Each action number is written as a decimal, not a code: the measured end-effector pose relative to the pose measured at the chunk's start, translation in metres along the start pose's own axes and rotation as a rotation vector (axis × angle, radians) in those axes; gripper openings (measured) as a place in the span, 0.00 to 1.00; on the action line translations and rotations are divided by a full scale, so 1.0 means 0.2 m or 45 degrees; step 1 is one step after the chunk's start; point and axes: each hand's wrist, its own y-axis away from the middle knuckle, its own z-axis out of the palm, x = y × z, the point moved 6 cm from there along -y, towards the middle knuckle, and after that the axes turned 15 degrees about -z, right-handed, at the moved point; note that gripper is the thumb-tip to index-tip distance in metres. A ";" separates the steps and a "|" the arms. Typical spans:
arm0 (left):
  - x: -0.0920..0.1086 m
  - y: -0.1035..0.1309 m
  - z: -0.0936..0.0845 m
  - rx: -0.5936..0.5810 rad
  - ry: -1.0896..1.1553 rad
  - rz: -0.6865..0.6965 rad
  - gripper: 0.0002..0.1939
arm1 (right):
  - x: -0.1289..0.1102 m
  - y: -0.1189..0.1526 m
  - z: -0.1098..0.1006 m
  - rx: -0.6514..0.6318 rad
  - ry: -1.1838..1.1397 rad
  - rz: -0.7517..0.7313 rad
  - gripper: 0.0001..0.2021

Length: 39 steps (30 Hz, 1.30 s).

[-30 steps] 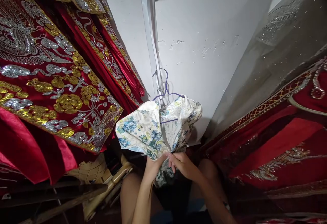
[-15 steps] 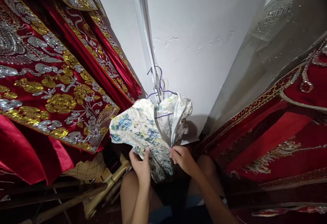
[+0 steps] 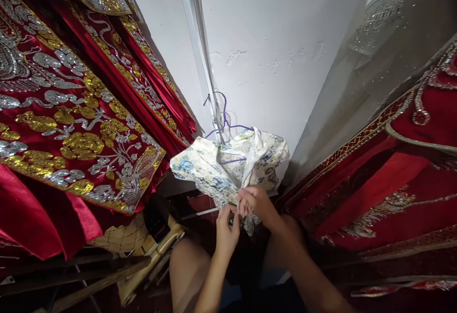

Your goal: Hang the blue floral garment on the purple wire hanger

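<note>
A white blouse with blue and yellow flowers (image 3: pixel 207 170) hangs on a purple hanger (image 3: pixel 225 121), its front parted at the neck. My left hand (image 3: pixel 228 225) pinches the blouse's front edge low down, thumb and fingers together. Just up and to the right, my right hand (image 3: pixel 255 203) is closed on the opposite front edge. Both hands nearly touch. The lowest part of the blouse is partly hidden behind them.
Red cloth with gold and silver sequins (image 3: pixel 84 146) hangs at the left, more beaded red cloth (image 3: pixel 374 184) at the right. A metal pole (image 3: pixel 200 41) stands against the white wall (image 3: pixel 271 27). A bamboo chair (image 3: pixel 153 260) is at the lower left.
My left hand has moved right, beside my right hand, from the blouse's left lower side to its front edge. My right hand has risen slightly. The blouse has shifted right and spread wider.
</note>
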 end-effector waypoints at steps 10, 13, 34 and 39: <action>0.15 -0.11 -0.10 -0.027 -0.189 0.302 0.07 | -0.68 -0.43 0.03 0.103 -0.161 -0.410 0.15; 0.34 -0.16 -0.24 0.179 -0.019 0.407 0.07 | -0.66 -0.39 0.06 0.070 -0.110 -0.407 0.14; 0.53 -0.52 -0.88 0.671 0.925 0.246 0.14 | -0.16 -0.18 0.03 0.028 0.285 -0.372 0.18; 0.37 -0.51 -0.82 0.901 0.874 0.242 0.14 | -0.10 -0.08 -0.03 0.090 0.144 -0.291 0.16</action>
